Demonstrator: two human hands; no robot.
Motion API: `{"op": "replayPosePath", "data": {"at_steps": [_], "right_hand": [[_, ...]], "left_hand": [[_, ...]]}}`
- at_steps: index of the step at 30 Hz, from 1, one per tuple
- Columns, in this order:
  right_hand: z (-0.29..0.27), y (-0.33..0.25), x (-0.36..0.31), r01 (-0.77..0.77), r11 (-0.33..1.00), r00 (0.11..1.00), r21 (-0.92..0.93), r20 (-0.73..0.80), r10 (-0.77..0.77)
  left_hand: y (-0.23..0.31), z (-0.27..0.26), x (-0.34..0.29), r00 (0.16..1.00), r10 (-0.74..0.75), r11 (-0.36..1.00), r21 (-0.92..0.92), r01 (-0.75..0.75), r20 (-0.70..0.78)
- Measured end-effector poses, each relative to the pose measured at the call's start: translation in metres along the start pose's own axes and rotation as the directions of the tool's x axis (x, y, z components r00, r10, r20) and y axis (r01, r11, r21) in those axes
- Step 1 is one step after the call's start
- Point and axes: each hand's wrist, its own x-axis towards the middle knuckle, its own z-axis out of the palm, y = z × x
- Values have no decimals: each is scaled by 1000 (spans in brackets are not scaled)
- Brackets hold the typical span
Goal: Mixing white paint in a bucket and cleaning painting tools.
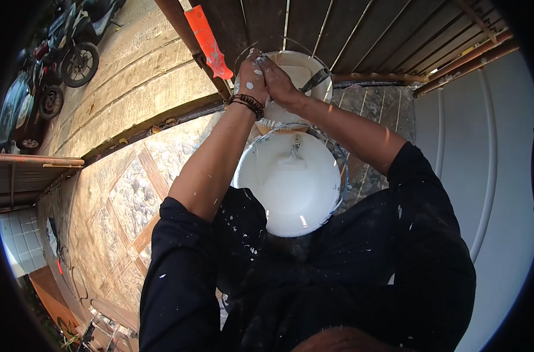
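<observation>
At the left side of the far white bucket (325, 97), my left hand (251, 77) and my right hand (279, 81) are pressed against each other. Their fingers are closed; whatever may lie between the palms is hidden. White spatters dot the left hand. A tool with a dark handle (317, 78) leans inside the far bucket, its lower end partly hidden by my right hand. Between my knees stands a larger white bucket (287, 199), with a white-smeared scraper (293, 158) against its inner far wall.
A dark slatted gate (361, 35) rises behind the far bucket, with a bright orange-red strip (207, 42) by its post. A pale wall (460, 152) bounds the right. Patterned paving (132, 188) spreads left; motorcycles (79, 61) stand at far left.
</observation>
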Motion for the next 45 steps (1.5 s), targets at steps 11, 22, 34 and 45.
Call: {"op": "replayPosePath", "data": {"at_steps": [11,22,34,45], "right_hand": [[-2,49,13,411,768,886,-492,16,-464],[-64,93,61,-103,924,961,-368,203,188],[-77,162,114,441,-128,806,-888,330,491],[-102,170,124,139,339,767,-930,318,558]], "left_hand": [[5,-18,1,995,-96,989,110,98,-28],[25,-39,9,975,139,732,681,17,-174],[15,-34,-5,944,235,826,559,-68,-233],[26,-32,3,954,169,776,630,26,-247]]}}
